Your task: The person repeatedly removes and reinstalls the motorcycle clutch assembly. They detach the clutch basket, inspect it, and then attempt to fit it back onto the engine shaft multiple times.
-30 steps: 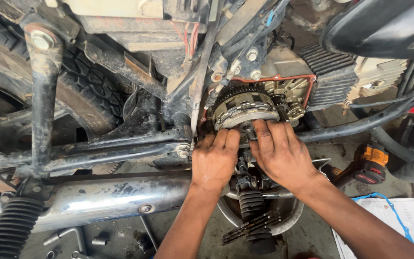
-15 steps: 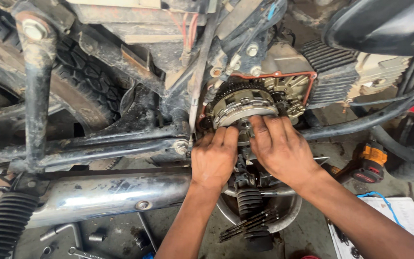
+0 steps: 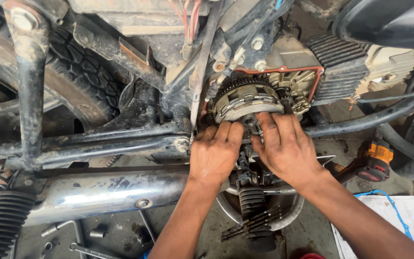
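head view: both hands are pressed against the exposed clutch assembly [image 3: 246,101] on the side of a motorcycle engine, whose side cover is already off, leaving an orange gasket line [image 3: 283,71] around the open case. the left hand [image 3: 215,152] lies with its fingers [image 3: 226,133] stretched flat and close together against the lower rim of the round, toothed clutch; they seem to press or steady it more than grip it, and i cannot tell whether anything small is pinched under them. the right hand [image 3: 286,146] sits just beside it, fingers [image 3: 267,125] curled loosely toward the clutch centre hub [image 3: 250,120], touching it, with no tool in view in either hand. the clutch is seated in the case, just behind the frame tube and above the footrest [image 3: 252,204]. so the opening-up appears done, and the hands are at the centre of the clutch; the cover is still off and nothing is closed up. below, on the floor, lie a stack of clutch plates [image 3: 250,223], a metal bowl [image 3: 293,213], spanners [image 3: 87,249], a cordless driver [image 3: 374,160] near the right edge, and a sheet of paper [image 3: 389,216]. the chrome exhaust pipe [image 3: 106,192] runs along the lower left, with the rear tyre [image 3: 80,67] behind the frame.
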`<state>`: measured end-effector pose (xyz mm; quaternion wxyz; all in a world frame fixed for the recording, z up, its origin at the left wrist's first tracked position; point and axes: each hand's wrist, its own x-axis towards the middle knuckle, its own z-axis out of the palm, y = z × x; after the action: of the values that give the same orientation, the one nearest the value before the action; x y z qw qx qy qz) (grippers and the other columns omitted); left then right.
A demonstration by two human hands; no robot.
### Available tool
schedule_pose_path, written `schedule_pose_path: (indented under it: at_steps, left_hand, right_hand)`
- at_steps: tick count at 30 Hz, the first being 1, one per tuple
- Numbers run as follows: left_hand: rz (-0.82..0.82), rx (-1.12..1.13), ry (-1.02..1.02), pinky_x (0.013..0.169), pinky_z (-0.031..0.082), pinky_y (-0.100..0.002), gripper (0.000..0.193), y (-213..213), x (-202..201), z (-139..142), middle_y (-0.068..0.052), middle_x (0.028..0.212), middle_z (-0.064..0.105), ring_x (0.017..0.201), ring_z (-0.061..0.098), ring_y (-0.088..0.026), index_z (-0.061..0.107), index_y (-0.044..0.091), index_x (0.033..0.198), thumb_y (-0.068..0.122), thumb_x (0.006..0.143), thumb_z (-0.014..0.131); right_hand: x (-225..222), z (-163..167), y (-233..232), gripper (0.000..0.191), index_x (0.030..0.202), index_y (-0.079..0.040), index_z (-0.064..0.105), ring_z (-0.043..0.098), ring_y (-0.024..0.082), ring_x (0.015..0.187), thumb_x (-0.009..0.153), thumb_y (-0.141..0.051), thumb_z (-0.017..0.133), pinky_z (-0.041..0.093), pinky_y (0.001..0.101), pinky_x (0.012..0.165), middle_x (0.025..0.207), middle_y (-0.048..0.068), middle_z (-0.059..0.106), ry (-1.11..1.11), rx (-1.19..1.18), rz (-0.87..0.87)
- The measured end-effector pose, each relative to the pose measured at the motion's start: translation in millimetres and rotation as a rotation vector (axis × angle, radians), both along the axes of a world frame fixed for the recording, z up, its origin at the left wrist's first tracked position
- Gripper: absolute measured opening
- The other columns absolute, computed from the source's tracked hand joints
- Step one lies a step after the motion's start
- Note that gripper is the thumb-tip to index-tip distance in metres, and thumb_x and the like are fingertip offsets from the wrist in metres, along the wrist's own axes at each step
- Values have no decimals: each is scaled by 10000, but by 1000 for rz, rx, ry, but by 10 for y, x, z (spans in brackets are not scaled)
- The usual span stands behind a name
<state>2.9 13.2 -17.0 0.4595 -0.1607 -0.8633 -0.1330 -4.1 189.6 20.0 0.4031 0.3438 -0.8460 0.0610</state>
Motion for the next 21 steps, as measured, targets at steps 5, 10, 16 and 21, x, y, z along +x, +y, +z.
schedule_pose_path:
  at_steps: [5, 10, 16, 21]
  left_hand:
    - [-36, -39, 6, 624, 566, -389, 147, -53, -18, 9, -21, 857, 612, 734, 660, -225, 586, 126, 926, 89, 806, 663]
    - [-40, 9, 4, 651, 570, -397, 148, -37, -11, -18, -22, 869, 607, 756, 660, -225, 580, 127, 934, 82, 821, 663]
    - [-21, 44, -42, 636, 569, -398, 155, 0, 12, -22, -22, 872, 613, 766, 671, -228, 587, 125, 952, 87, 824, 666]
    - [-9, 74, -40, 618, 565, -394, 166, 19, 23, -31, -18, 873, 616, 765, 672, -230, 598, 131, 969, 89, 829, 678]
  right_hand:
    - [18, -55, -35, 558, 1294, 40, 602, 625, 342, 958, 815, -145, 821, 581, 426, 712, 1093, 159, 547, 19, -41, -28]
    - [16, -35, -6, 551, 1302, 44, 599, 610, 352, 973, 820, -128, 803, 583, 423, 733, 1094, 171, 541, 6, 2, -11]
    - [15, 17, -14, 552, 1309, 32, 593, 599, 353, 998, 816, -115, 792, 580, 424, 758, 1092, 160, 529, -15, 4, 10]
    - [34, 21, -11, 553, 1316, 33, 595, 596, 342, 992, 820, -102, 798, 582, 418, 754, 1093, 159, 529, -8, 13, 9]
